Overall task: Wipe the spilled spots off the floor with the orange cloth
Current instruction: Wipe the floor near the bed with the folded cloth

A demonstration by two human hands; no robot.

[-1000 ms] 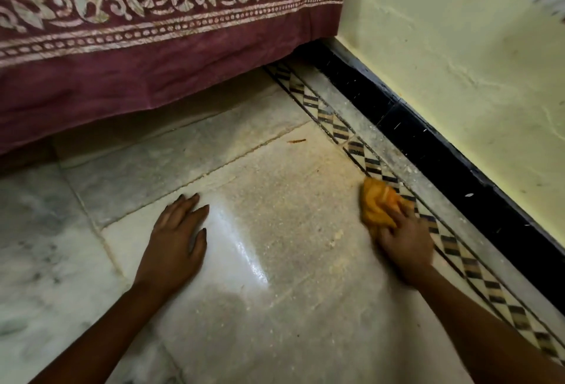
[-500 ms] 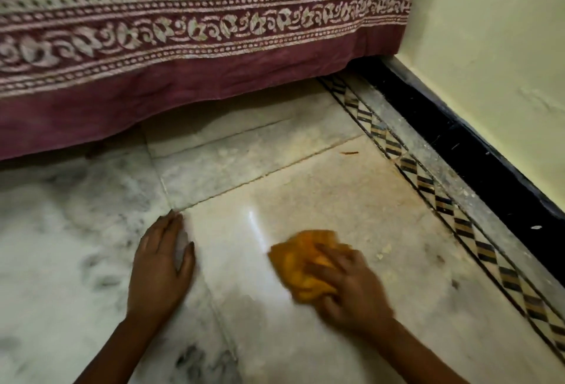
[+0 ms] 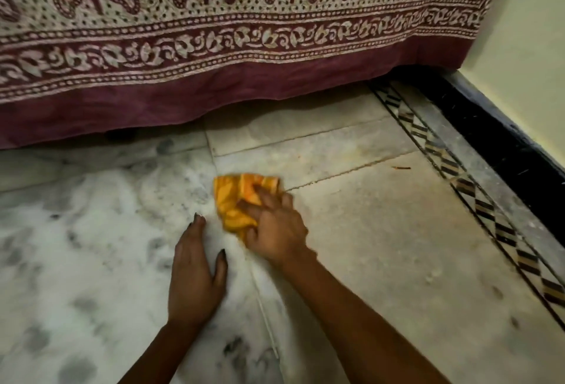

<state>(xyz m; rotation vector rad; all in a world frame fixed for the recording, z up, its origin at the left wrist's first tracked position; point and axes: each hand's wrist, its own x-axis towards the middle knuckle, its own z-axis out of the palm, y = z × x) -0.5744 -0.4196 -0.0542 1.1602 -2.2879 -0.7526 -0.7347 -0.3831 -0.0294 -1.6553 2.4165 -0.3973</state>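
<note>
The orange cloth (image 3: 237, 195) lies bunched on the marble floor (image 3: 382, 246), near a joint between slabs. My right hand (image 3: 273, 229) presses down on its near part, fingers spread over the folds and gripping it. My left hand (image 3: 195, 273) rests flat on the floor just left of the cloth, fingers together, holding nothing. A small brownish speck (image 3: 401, 167) sits on the floor to the right, near the patterned border. Faint pale marks dot the slab at lower right.
A maroon and cream printed bedspread (image 3: 244, 47) hangs to just above the floor along the back. A patterned tile border (image 3: 477, 200) and a black skirting (image 3: 504, 139) run along the cream wall (image 3: 532, 47) on the right.
My right hand has swept the cloth leftward from the patterned border to the slab joint by my left hand. The view has shifted left; my left hand stays planted.
</note>
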